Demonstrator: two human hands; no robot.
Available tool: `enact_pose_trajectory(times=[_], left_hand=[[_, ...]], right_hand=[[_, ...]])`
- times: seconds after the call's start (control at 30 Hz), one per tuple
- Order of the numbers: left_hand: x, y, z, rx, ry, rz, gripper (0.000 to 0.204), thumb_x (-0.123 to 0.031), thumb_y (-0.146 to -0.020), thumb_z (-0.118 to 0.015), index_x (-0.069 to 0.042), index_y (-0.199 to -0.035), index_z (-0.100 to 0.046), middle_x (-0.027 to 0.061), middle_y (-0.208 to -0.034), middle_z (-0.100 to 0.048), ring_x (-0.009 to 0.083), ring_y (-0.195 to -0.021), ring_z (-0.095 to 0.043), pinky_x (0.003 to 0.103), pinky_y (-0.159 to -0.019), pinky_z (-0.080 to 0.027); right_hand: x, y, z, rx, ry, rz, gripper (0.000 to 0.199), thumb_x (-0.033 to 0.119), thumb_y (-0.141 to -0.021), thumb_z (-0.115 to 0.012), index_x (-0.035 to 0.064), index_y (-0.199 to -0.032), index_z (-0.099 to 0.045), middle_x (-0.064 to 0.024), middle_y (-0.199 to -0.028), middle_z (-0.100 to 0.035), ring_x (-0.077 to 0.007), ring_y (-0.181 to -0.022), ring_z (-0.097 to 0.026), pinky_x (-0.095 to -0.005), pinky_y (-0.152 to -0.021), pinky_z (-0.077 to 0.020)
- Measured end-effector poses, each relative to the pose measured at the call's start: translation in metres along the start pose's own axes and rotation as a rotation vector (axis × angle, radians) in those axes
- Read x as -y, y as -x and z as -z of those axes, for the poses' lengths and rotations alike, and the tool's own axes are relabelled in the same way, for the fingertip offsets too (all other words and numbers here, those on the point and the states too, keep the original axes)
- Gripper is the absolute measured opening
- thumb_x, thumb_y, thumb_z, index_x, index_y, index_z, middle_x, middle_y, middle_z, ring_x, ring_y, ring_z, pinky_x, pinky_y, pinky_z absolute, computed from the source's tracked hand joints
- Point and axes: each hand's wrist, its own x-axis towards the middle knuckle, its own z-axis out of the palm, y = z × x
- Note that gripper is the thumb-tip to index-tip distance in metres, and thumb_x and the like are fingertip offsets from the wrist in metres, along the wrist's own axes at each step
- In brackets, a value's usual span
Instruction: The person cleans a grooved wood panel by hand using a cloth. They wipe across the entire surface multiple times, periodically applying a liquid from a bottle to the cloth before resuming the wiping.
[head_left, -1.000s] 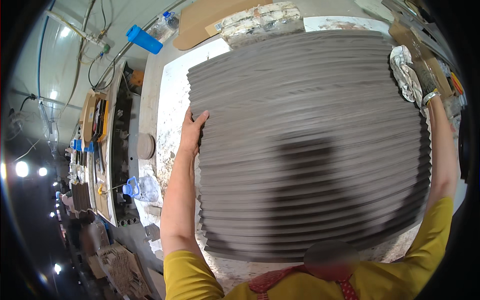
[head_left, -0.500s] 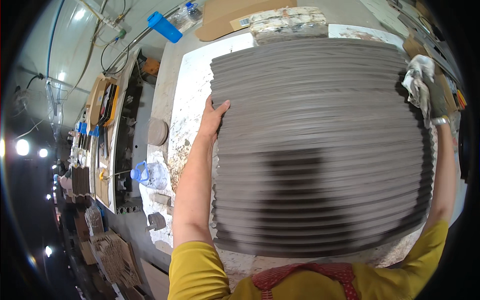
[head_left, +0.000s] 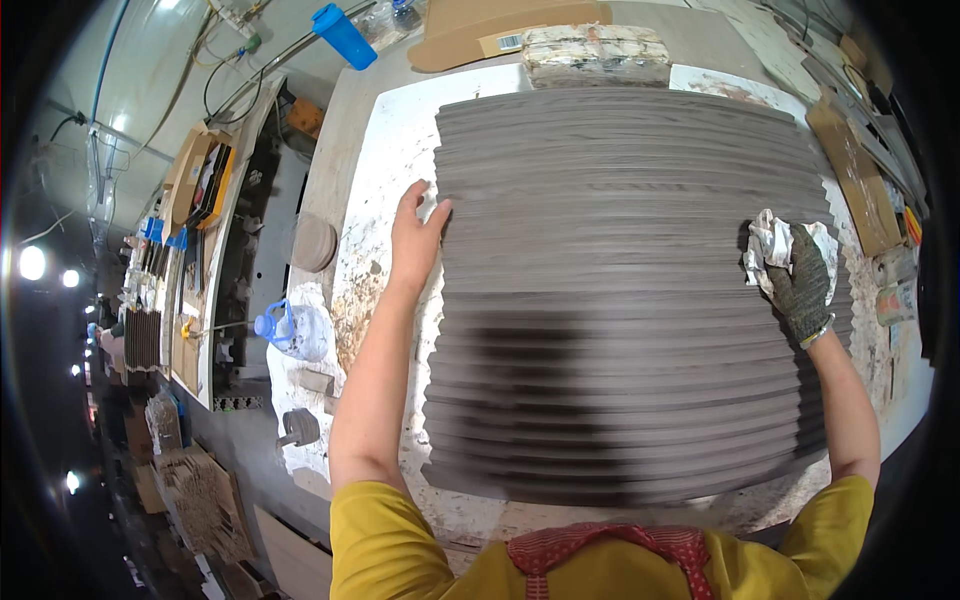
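A broad stack of grey-brown wood-grain strips (head_left: 620, 250) lies side by side across the white board (head_left: 385, 150), their ends forming a jagged edge on both sides. My bare left hand (head_left: 414, 235) is at the left edge of the strips, thumb and fingers apart, with nothing in it; whether the fingertips touch the strips is hard to tell. My right hand (head_left: 803, 285), in a dark knitted glove, presses a crumpled white rag (head_left: 770, 245) with grey stains onto the strips near their right side.
Left of the strips stand a clear jug with a blue handle (head_left: 300, 332), a round disc (head_left: 315, 245) and a tape roll (head_left: 298, 428). Beyond the far edge sit a paint-crusted block (head_left: 597, 58), flat cardboard (head_left: 450, 40) and a blue bottle (head_left: 345, 38). More cardboard (head_left: 855, 180) leans at the right.
My right hand has brought the rag from beyond the right edge inward onto the strips. My left hand stays by the left edge, its fingers slightly shifted.
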Motion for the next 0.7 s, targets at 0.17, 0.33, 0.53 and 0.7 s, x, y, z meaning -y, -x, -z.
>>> enact_pose_trajectory(times=[0.17,0.33,0.53,0.7], left_hand=[[0.012,0.107,0.028,-0.095,-0.177,-0.419,0.005,-0.008,-0.087,-0.062,-0.003,-0.089,-0.063,0.0089,-0.126,-0.058,0.0212,-0.114,-0.055,0.033,-0.094,-0.043],[0.040,0.209,0.068,-0.169,-0.186,-0.228,0.008,-0.009,-0.086,-0.063,-0.004,-0.092,-0.064,0.0085,-0.109,-0.066,0.0211,-0.099,-0.061,0.032,-0.086,-0.047],[0.091,0.242,0.194,-0.604,-0.556,0.163,0.020,-0.022,-0.089,-0.058,-0.004,-0.089,-0.066,0.0153,-0.072,-0.066,0.0313,-0.067,-0.063,0.040,-0.065,-0.047],[0.090,0.223,0.212,-0.630,-0.743,0.210,0.032,-0.034,-0.090,-0.057,-0.003,-0.081,-0.060,0.0171,-0.070,-0.064,0.0373,-0.072,-0.061,0.046,-0.066,-0.045]], right_hand=[[0.013,-0.009,-0.011,0.092,-0.137,-0.162,0.053,0.021,-0.082,-0.065,-0.0033,-0.127,-0.049,-0.0242,-0.123,-0.055,-0.0393,-0.116,-0.051,-0.0448,-0.101,-0.0378],[-0.018,-0.002,-0.011,0.115,-0.363,-0.325,0.051,0.012,-0.089,-0.059,-0.0051,-0.134,-0.042,-0.0220,-0.127,-0.054,-0.0309,-0.117,-0.053,-0.0374,-0.099,-0.0402],[-0.012,-0.014,-0.025,0.019,-0.256,-0.214,0.049,0.014,-0.090,-0.060,-0.0006,-0.134,-0.045,-0.0197,-0.120,-0.059,-0.0289,-0.110,-0.058,-0.0370,-0.094,-0.0437],[0.003,-0.018,-0.007,0.109,-0.267,-0.281,0.052,0.016,-0.089,-0.059,-0.0043,-0.134,-0.043,-0.0238,-0.125,-0.055,-0.0343,-0.115,-0.055,-0.0386,-0.097,-0.0416]])
